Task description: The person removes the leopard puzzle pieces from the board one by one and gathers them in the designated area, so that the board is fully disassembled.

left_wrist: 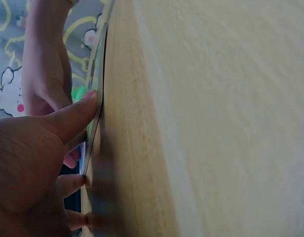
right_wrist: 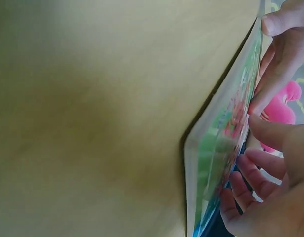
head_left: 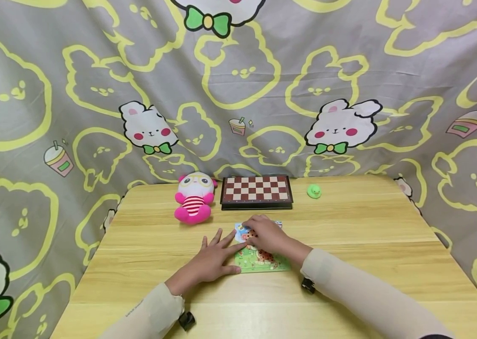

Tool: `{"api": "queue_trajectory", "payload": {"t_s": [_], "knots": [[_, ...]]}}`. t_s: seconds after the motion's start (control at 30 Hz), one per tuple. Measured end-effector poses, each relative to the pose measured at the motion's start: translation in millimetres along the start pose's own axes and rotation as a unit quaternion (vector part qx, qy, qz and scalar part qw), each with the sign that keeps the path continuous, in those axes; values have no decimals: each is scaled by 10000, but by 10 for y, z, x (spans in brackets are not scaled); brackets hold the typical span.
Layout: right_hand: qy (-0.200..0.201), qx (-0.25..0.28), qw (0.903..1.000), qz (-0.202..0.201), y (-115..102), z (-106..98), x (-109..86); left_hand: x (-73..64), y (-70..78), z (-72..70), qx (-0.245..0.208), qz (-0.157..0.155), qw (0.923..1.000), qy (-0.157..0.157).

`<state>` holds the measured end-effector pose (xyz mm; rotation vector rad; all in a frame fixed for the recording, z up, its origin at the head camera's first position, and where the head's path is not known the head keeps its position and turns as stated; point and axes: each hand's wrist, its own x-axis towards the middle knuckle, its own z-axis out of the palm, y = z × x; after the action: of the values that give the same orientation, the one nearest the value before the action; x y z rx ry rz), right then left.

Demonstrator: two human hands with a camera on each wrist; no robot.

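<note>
A flat picture board, printed with a spotted leopard on green grass under blue sky, lies on the wooden table. It looks like a thin puzzle. My left hand spreads its fingers along the board's left side; its thumb rests at the near edge. From the right, my right hand reaches over the board's upper part, bent fingers touching the picture. Its thumb stands apart from those fingers, with no held piece visible between them. The palm hides part of the leopard and the upper right of the board.
Behind the board stands a brown-and-cream checkered chess box. A pink plush panda sits to its left, and a small green duck to its right. A patterned curtain hangs along the back edge of the table.
</note>
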<state>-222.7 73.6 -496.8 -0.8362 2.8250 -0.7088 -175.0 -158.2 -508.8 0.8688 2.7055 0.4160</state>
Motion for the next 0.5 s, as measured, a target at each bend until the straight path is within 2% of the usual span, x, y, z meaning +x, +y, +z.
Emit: {"api": "queue_trajectory", "payload": {"t_s": [0.23, 0.5], "knots": [[-58, 714, 9973, 157, 53, 15, 121, 8, 4, 1, -67, -13, 10000, 50], [-255, 821, 9958, 307, 31, -22, 186, -12, 31, -15, -164, -42, 9998, 58]]}}
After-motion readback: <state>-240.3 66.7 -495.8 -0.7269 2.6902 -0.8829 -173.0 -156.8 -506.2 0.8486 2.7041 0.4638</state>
